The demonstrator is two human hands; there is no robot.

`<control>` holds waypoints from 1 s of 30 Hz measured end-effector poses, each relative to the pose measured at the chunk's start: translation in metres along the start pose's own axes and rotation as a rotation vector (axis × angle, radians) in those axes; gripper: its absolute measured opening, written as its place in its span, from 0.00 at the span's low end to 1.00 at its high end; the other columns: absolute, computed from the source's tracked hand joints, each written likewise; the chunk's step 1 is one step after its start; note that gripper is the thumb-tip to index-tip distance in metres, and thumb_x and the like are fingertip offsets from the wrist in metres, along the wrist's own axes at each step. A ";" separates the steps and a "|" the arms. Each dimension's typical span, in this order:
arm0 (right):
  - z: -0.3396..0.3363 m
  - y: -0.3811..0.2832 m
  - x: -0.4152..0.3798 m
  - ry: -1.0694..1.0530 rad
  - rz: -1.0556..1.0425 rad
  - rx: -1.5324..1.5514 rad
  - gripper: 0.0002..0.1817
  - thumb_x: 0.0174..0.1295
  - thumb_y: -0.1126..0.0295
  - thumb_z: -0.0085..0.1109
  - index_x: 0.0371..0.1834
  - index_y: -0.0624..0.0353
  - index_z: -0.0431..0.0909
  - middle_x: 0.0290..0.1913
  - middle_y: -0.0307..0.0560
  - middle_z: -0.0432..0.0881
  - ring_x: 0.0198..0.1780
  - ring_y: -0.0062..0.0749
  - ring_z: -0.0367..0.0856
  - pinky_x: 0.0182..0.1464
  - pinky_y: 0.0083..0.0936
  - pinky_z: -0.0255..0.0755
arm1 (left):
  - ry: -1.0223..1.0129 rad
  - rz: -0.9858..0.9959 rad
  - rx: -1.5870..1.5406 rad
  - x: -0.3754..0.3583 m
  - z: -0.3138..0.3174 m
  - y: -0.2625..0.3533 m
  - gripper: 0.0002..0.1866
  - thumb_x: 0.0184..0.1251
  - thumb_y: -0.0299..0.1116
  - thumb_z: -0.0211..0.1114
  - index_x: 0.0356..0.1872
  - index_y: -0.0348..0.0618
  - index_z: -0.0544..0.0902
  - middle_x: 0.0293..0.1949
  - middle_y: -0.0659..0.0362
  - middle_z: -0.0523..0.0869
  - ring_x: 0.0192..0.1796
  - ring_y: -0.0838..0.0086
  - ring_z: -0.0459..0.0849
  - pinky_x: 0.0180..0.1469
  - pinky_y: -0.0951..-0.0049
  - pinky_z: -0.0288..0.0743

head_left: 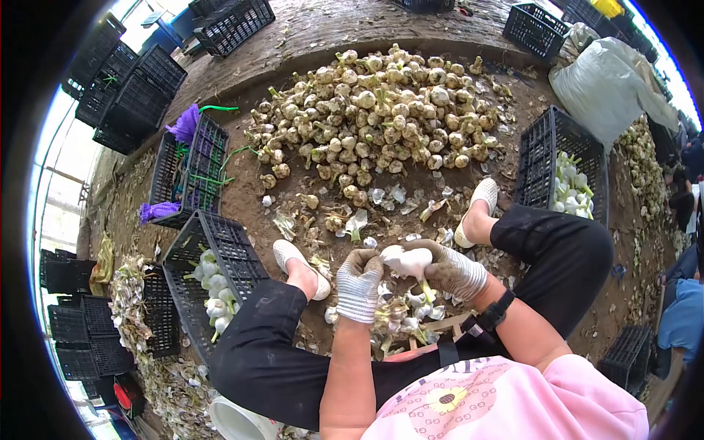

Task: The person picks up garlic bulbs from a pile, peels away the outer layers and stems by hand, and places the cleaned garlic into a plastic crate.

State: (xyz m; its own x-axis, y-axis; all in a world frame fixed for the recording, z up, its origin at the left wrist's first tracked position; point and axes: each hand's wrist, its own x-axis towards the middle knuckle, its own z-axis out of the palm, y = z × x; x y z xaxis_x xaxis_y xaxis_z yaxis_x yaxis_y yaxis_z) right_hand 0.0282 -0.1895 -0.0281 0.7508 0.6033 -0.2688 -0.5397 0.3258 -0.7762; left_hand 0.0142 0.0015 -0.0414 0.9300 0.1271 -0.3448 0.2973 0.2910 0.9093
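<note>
Both my hands wear pale gloves with striped cuffs and dirty fingers, and they meet low over the floor between my knees. A white garlic bulb [416, 262], its green stem pointing down, is gripped by my right hand [456, 273]. My left hand [359, 283] is closed at the bulb's left side, thumb and fingers pinched on its white outer skin. Below them lie peeled skins and stem scraps [400, 312]. Ahead, a large heap of unpeeled garlic [374, 117] with brownish, soil-stained skins covers the ground.
A black crate [246, 246] with cleaned garlic [214, 290] stands by my left knee, another crate [561, 136] by my right. A crate with purple netting [185, 125] is farther left. A white sack [609, 88] and a person in blue [682, 319] are at right.
</note>
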 end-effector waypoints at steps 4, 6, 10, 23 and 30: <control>-0.002 0.006 0.003 0.148 0.208 -0.179 0.26 0.59 0.67 0.57 0.61 0.60 0.65 0.43 0.42 0.78 0.36 0.19 0.75 0.32 0.14 0.69 | -0.044 -0.097 -0.222 -0.005 0.000 0.000 0.03 0.61 0.25 0.59 0.34 0.39 0.78 0.26 0.56 0.82 0.25 0.71 0.82 0.28 0.75 0.78; -0.012 0.014 0.003 0.132 0.225 -0.039 0.24 0.60 0.67 0.56 0.59 0.62 0.66 0.40 0.41 0.79 0.32 0.17 0.74 0.30 0.13 0.67 | -0.045 -0.133 -0.533 -0.003 -0.001 0.010 0.04 0.60 0.26 0.60 0.36 0.40 0.78 0.30 0.53 0.83 0.27 0.68 0.83 0.26 0.73 0.79; -0.015 0.013 0.000 0.135 0.143 0.161 0.26 0.57 0.65 0.60 0.57 0.62 0.68 0.38 0.38 0.79 0.30 0.13 0.72 0.29 0.10 0.65 | -0.097 -0.141 -1.126 0.009 -0.021 0.034 0.06 0.62 0.28 0.59 0.38 0.40 0.79 0.34 0.55 0.84 0.32 0.68 0.83 0.32 0.68 0.80; -0.035 0.009 -0.018 0.168 0.096 0.216 0.21 0.58 0.67 0.59 0.53 0.62 0.69 0.36 0.37 0.77 0.30 0.14 0.72 0.30 0.12 0.67 | -0.060 0.229 -0.124 0.010 0.043 0.003 0.10 0.60 0.38 0.65 0.35 0.43 0.81 0.31 0.60 0.81 0.30 0.74 0.79 0.36 0.71 0.75; -0.060 -0.039 -0.042 -0.092 -0.540 0.805 0.34 0.52 0.53 0.65 0.59 0.56 0.66 0.39 0.35 0.78 0.33 0.18 0.75 0.35 0.19 0.71 | -0.030 0.004 0.114 0.034 0.020 -0.055 0.08 0.59 0.29 0.65 0.39 0.41 0.78 0.32 0.59 0.81 0.31 0.77 0.80 0.30 0.76 0.78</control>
State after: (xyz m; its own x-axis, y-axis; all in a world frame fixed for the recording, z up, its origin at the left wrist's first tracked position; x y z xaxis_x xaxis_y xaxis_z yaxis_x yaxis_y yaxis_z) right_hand 0.0405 -0.2716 -0.0207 0.9596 0.2696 0.0809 -0.2555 0.9549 -0.1510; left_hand 0.0338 -0.0297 -0.0987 0.9368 0.0992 -0.3354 0.3145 0.1804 0.9319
